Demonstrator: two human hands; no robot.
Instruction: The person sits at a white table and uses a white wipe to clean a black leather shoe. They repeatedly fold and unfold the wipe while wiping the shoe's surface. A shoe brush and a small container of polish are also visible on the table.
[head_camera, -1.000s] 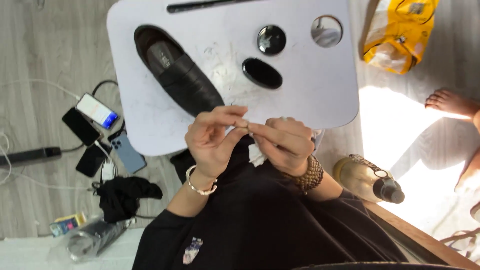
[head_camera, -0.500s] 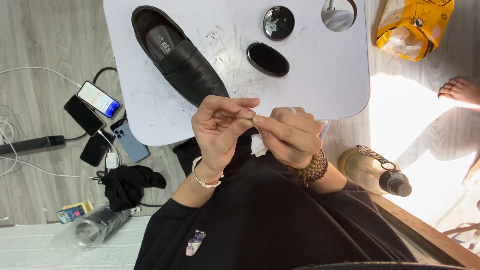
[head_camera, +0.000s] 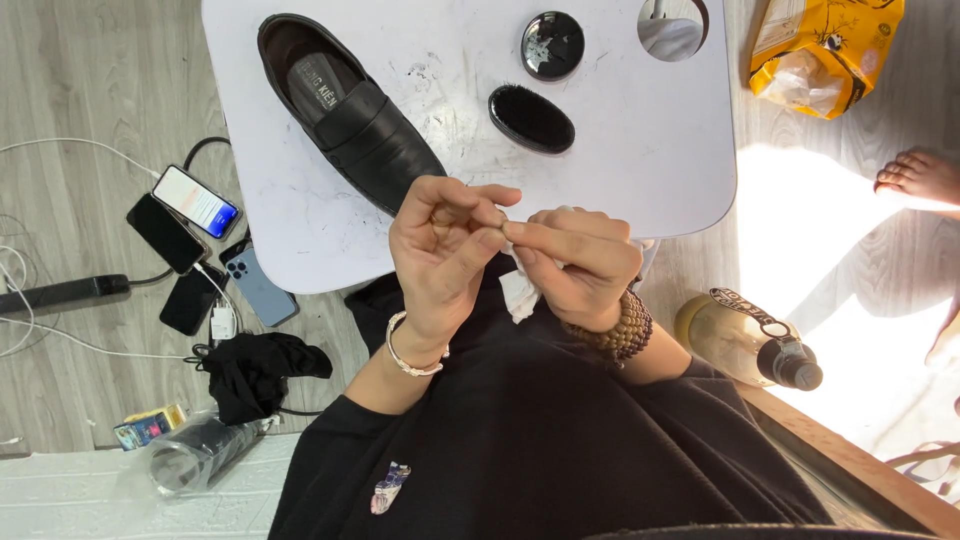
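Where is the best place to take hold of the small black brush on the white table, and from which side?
Take the black brush from above, across its narrow width at the middle. It is a long oval lying flat, with bare white table along both long sides, so fingers should fit there. Its ends point toward the shoe and the round tin.

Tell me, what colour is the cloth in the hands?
White; the cloth shows best in the head view, held between both hands.

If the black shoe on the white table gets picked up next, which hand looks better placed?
Probably the left hand: it sits right beside the toe of the black shoe. The right hand is farther over and grips a white cloth.
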